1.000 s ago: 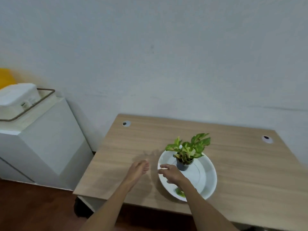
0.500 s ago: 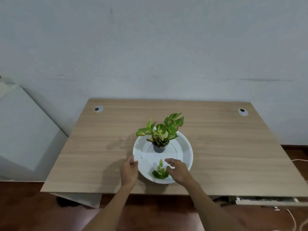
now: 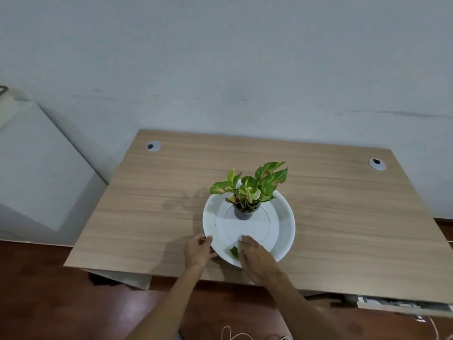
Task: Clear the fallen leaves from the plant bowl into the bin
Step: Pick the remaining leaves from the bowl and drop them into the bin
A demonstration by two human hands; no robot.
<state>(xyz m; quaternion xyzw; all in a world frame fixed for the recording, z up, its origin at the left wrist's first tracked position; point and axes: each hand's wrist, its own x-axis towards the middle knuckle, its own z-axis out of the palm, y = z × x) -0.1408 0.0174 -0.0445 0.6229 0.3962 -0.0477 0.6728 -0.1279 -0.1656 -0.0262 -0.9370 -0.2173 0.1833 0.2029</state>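
Observation:
A wide white bowl stands near the front of a wooden desk. A small dark pot with a green plant sits in the bowl's middle. Fallen green leaves lie at the bowl's near rim, mostly hidden under my right hand, which rests flat over them with fingers extended. My left hand holds the bowl's left near rim with curled fingers. No bin is in view.
A white cabinet stands left of the desk against the wall. Two round cable grommets, one on the left and one on the right, mark the desk's back corners. White cables lie on the brown floor below.
The view swung right, away from the cabinet. My left hand moved to the bowl's rim and gripped it. My right hand came down over the fallen leaves.

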